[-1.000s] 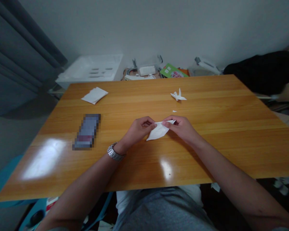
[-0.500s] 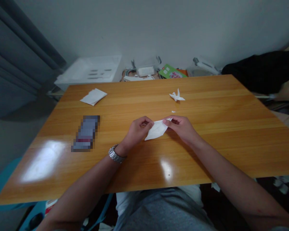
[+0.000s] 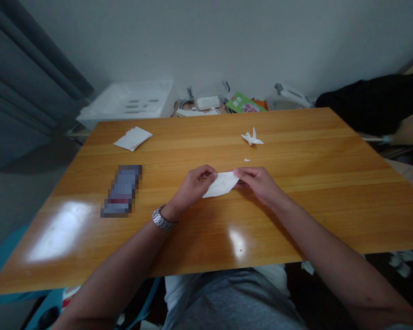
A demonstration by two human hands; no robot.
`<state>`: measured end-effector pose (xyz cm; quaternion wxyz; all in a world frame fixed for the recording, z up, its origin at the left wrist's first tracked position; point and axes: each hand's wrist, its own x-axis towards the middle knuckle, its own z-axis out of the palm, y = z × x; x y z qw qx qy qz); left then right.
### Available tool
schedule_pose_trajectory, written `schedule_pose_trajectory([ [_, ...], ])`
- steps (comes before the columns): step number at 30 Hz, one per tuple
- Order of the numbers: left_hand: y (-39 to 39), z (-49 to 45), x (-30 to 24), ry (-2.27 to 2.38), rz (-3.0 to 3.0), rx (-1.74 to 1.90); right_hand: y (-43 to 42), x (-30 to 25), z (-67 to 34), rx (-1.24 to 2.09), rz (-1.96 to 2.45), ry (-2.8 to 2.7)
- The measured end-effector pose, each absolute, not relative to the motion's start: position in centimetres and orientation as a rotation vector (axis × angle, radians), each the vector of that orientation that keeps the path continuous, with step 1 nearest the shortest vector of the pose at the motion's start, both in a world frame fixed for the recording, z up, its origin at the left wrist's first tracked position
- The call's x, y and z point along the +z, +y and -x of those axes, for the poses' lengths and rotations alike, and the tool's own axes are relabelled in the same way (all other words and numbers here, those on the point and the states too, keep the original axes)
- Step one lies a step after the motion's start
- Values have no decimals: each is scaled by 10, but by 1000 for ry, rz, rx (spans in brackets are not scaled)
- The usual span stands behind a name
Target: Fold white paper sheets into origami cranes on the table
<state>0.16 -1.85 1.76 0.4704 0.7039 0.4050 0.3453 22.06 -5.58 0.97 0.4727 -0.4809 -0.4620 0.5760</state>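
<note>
A small piece of white paper is stretched between my two hands, above the middle of the wooden table. My left hand pinches its left edge between thumb and fingers; a metal watch circles that wrist. At the paper's upper right corner, my right hand has thumb and fingers closed on it. Beyond the right hand stands a folded white paper crane. Between the crane and my hands lies a tiny paper scrap.
White paper sheets lie at the table's back left, with a pixelated phone-like object nearer me. Behind the table are a white plastic tray, a green booklet and dark cloth. A blue chair stands at the left.
My left hand has shifted slightly left, and the paper is now drawn out flatter and wider between my hands. Its lower edge sits a little higher.
</note>
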Motion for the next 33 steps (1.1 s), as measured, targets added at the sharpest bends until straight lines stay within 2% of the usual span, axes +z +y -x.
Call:
schedule_pose_trajectory([
  [15,-20,5,11,978,-1910,644,-59,4,-219,1115,1299,-1787],
  [23,-28,1,10,910,-1698,696,-57,-2,-219,1054,1410,-1657],
  [33,-18,4,6,1017,-1789,792,-56,2,-219,1293,1376,-1456],
])
